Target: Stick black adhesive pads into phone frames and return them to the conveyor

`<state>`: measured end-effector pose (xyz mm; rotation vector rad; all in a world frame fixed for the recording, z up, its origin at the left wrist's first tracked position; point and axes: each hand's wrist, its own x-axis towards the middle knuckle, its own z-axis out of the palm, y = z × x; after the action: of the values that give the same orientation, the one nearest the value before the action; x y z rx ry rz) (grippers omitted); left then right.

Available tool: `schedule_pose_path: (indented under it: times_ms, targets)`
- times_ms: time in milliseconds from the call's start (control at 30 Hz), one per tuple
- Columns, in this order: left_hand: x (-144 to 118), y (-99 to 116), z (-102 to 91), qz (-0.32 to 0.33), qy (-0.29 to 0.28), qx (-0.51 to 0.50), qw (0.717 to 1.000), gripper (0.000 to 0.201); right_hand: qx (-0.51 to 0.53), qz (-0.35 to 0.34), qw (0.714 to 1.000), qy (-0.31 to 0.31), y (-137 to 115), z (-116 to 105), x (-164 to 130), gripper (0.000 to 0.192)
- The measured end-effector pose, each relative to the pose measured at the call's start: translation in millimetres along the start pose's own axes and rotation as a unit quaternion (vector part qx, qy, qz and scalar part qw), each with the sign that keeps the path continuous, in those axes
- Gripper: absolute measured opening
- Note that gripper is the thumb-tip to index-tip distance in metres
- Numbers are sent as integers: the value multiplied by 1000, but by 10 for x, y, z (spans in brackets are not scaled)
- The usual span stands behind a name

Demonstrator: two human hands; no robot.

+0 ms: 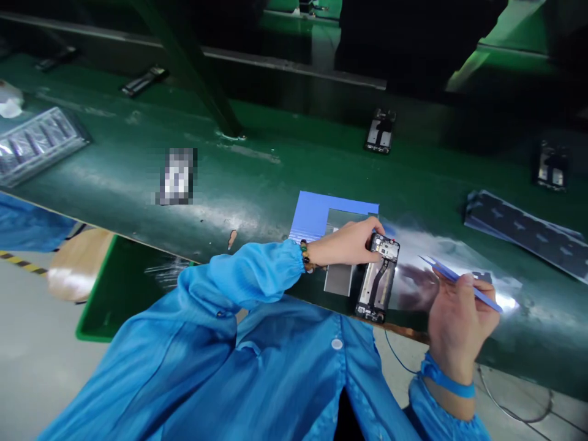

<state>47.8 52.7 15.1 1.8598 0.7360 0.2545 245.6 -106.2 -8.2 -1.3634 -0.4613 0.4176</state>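
Holding phone [377, 290], with strips [169, 270] in bin [110, 300]

I've got worktop [303, 168] green with pale scuffs, phone frame [379, 278] black and silver-grey, tweezers [448, 272] blue, wristband [448, 378] blue, sleeves [248, 272] brighter blue, sheet [316, 211] periwinkle; I also see bin [105, 300] green, button [337, 344] white, floor tape [22, 263] yellow-and-black striped, floor [37, 349] pale grey

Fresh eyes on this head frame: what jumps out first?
Probably the bright blue smock, filling the lower middle. Next, the opened phone in the left hand at the near edge of the green bench. To its right, the right hand holds blue tweezers.
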Motion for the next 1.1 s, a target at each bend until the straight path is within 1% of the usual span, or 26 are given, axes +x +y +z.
schedule_pose_path:
  times_ms: [67, 133, 167, 233, 267, 300, 367, 433, 467, 533, 600, 700, 833, 933, 1000, 1033, 1100]
  targets:
    - [-56, 47, -58, 13, 5, 70, 997, 44, -1, 5, 1000, -12, 0, 61, 3, 46]
    - [-200, 76, -141, 41, 32, 164, 985, 44, 0, 12, 999, -30, -20, 130, -10, 46]
    - [-313, 74, -184, 62, 55, 216, 973, 44, 2, 17, 999, -42, -38, 164, -29, 45]
    - [-614, 26, -252, 118, 94, 299, 942, 33, -2, 28, 997, -75, -88, 233, -101, 43]
    - [-789, -19, -268, 153, 99, 320, 930, 26, -13, 38, 994, -98, -114, 269, -154, 42]
    - [-969, -74, -266, 188, 93, 326, 922, 26, -28, 50, 990, -126, -137, 309, -216, 41]
    - [-1302, -195, -211, 240, 78, 316, 915, 35, -68, 75, 974, -201, -163, 408, -358, 40]
    - [-1544, -299, -105, 257, 74, 303, 915, 40, -99, 85, 952, -278, -156, 535, -501, 38]
    - [-1620, -339, -46, 260, 76, 298, 915, 42, -110, 83, 941, -310, -141, 606, -565, 37]
    - [-1691, -393, 56, 267, 80, 283, 918, 45, -126, 69, 926, -348, -103, 746, -673, 34]
    - [-1689, -424, 118, 272, 88, 257, 923, 47, -138, 49, 920, -364, -71, 865, -751, 33]
    - [-1649, -459, 149, 275, 96, 218, 931, 50, -148, 23, 918, -367, -61, 987, -832, 32]
    - [-1639, -493, 166, 269, 108, 196, 937, 52, -144, 26, 918, -368, -76, 1080, -916, 32]
    - [-1660, -491, 178, 260, 106, 185, 942, 51, -130, 44, 917, -374, -75, 1090, -916, 33]
    - [-1671, -476, 170, 250, 96, 168, 949, 50, -109, 61, 922, -366, -78, 1038, -837, 33]
    - [-1667, -463, 156, 244, 91, 159, 952, 50, -97, 67, 929, -350, -83, 991, -767, 33]
    - [-1623, -426, 105, 240, 89, 155, 954, 50, -74, 64, 951, -294, -99, 854, -576, 35]
